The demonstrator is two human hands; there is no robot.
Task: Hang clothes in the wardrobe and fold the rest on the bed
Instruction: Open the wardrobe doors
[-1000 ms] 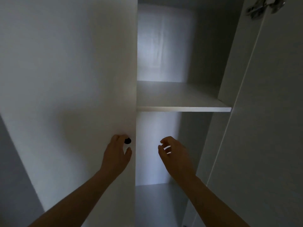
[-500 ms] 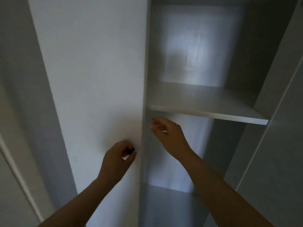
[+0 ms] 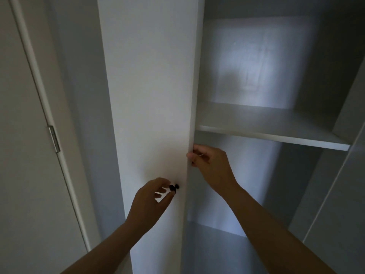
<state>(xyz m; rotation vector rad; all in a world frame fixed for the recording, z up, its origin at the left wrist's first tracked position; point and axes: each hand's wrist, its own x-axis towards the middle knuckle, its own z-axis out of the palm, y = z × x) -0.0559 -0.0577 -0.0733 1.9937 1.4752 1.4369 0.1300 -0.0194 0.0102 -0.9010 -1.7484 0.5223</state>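
I face a white wardrobe whose right compartment stands open. Its left door [image 3: 150, 95] is a tall white panel with a small black knob [image 3: 174, 187] low on its right side. My left hand [image 3: 152, 200] pinches that knob between thumb and fingertips. My right hand [image 3: 209, 165] grips the door's right edge a little above the knob, fingers curled round it. Behind the door a white shelf [image 3: 276, 133] crosses the compartment, bare above and below. No clothes or hangers are in view.
A room door with a metal hinge [image 3: 54, 138] stands at far left, beside the wardrobe's grey side panel [image 3: 87, 115]. The wardrobe's right door [image 3: 345, 194] hangs open at far right.
My right hand has moved left and up from inside the compartment and taken hold of the left door's edge. My left hand has stayed on the knob. The view has turned to the left.
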